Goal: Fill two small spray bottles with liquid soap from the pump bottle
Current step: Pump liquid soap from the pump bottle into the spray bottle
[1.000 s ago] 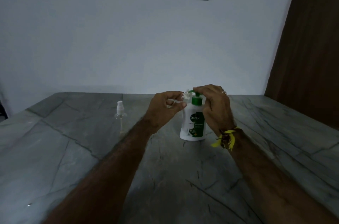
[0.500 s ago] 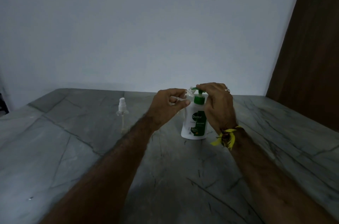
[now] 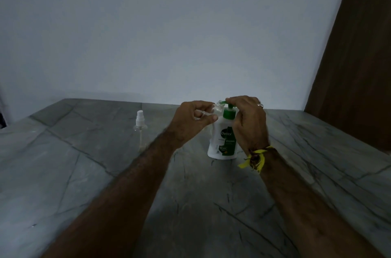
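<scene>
Dim grey desk (image 3: 317, 152): soap being pumped.
Left hand (image 3: 191, 121) pinches small bottle (image 3: 216, 108) under spout; right hand (image 3: 249, 120) grips pump bottle (image 3: 222, 143).

The curled left hand (image 3: 191, 119) hides most of the small clear plastic spray bottle (image 3: 215, 108) it holds, and the white-and-green pump bottle's (image 3: 222, 141) small label print is unreadable.

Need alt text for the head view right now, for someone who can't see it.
The left hand holds a small clear bottle at the pump bottle's spout while the right hand rests on its pump. A capped spray bottle stands left.
</scene>
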